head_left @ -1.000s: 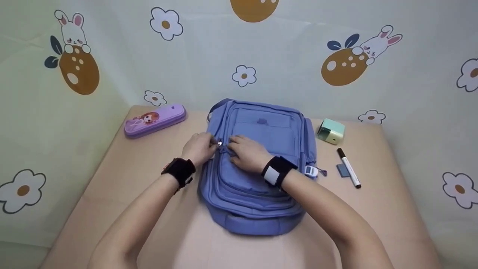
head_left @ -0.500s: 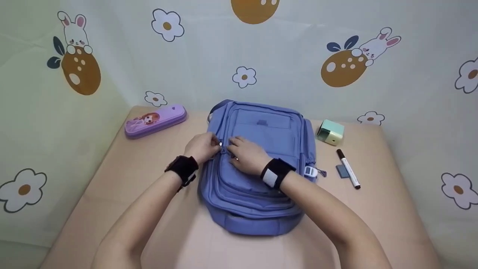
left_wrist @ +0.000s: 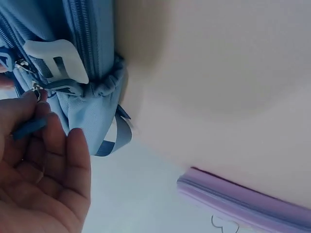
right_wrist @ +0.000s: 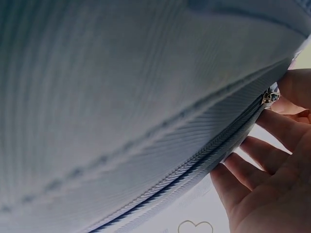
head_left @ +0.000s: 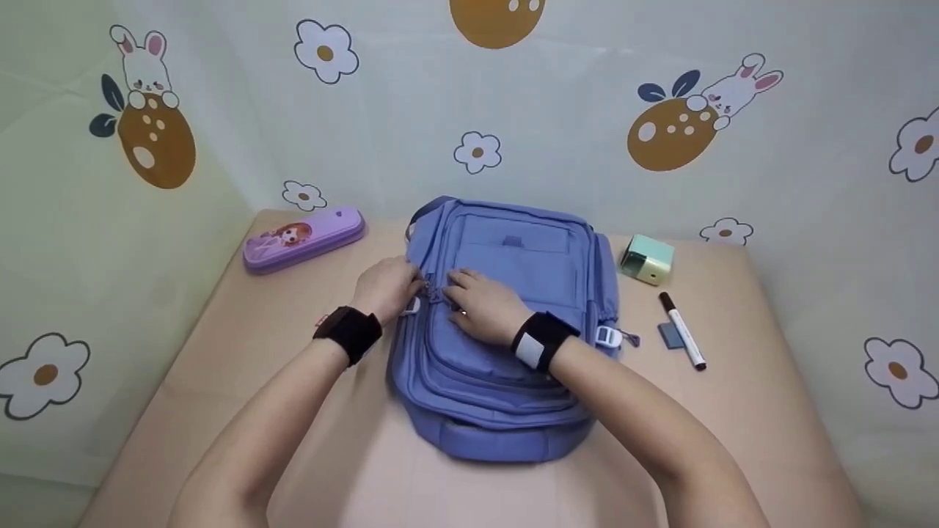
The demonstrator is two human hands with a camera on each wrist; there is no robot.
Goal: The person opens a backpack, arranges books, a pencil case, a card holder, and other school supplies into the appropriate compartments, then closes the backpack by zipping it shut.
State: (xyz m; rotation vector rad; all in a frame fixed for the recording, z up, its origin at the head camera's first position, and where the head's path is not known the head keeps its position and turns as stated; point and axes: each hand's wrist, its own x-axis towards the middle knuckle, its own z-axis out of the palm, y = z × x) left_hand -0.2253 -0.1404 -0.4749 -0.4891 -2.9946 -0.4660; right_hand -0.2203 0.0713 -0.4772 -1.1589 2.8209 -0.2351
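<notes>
A blue backpack (head_left: pixel 517 268) lies front side up on the table, its top handle toward the near side. At its left edge my left hand (head_left: pixel 385 287) pinches a zipper pull (left_wrist: pixel 30 128); the blue tab shows between thumb and fingers in the left wrist view. A second slider (left_wrist: pixel 22 63) sits just beside it. My right hand (head_left: pixel 490 306) rests on the front of the bag, with its thumb and index finger on either side of the seam at a metal slider (right_wrist: pixel 270 97). Its other fingertips touch the zipper edge. A white buckle (left_wrist: pixel 57 60) hangs near the left hand.
A purple pencil case (head_left: pixel 304 240) lies back left on the table (head_left: pixel 323 440). On the right are a mint-green pencil sharpener (head_left: pixel 648 259), a black-capped marker (head_left: pixel 683 331) and a small grey-blue block (head_left: pixel 670 336). Patterned cloth (head_left: pixel 367 132) hangs behind and at both sides.
My left hand has shifted slightly left, and the white buckle beneath it now shows in the head view. The right hand has stayed almost in place. The backpack has hardly moved.
</notes>
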